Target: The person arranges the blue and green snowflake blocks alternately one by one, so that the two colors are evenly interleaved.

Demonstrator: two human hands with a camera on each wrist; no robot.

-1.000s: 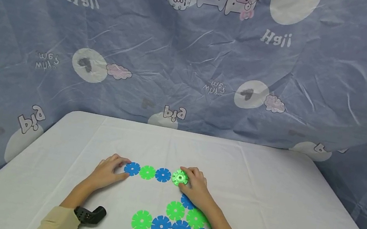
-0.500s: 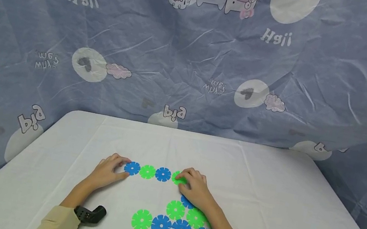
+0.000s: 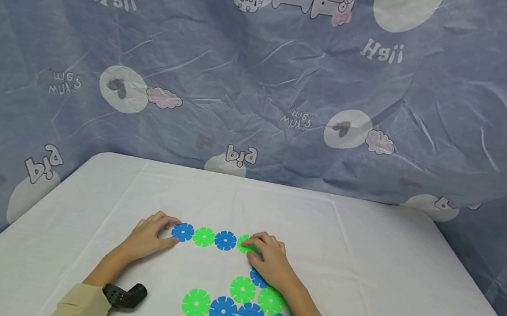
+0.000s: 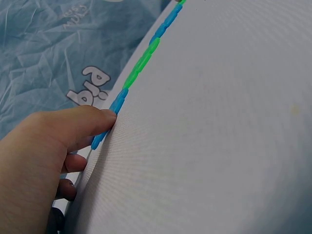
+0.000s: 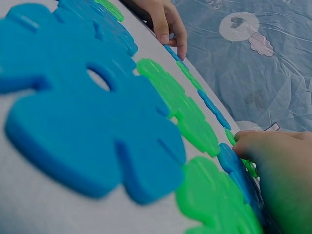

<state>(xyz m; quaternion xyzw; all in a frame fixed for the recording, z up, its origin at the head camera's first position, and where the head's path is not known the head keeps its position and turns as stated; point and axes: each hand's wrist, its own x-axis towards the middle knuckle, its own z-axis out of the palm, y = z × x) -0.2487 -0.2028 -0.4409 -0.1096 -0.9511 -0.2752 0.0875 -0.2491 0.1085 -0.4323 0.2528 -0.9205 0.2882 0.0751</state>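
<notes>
Four-colour-free row: blue and green plastic snowflake discs lie edge to edge across the white table. My left hand pinches the blue disc at the left end, thumb on its near edge and index finger at the far edge. In the left wrist view, the thumb presses that blue disc's side. A green disc and a second blue disc follow. At the right end, my right hand holds another green disc between index finger and thumb, partly covering it; its left edge sits close beside the blue one.
Nearer the person lie several loose discs, among them a green disc and a blue disc. The right forearm partly covers some of them. A printed blue cloth hangs behind the white table.
My right index finger has come down from the green disc's far edge onto its face. That disc has shifted very slightly left. My left hand has stayed in place.
</notes>
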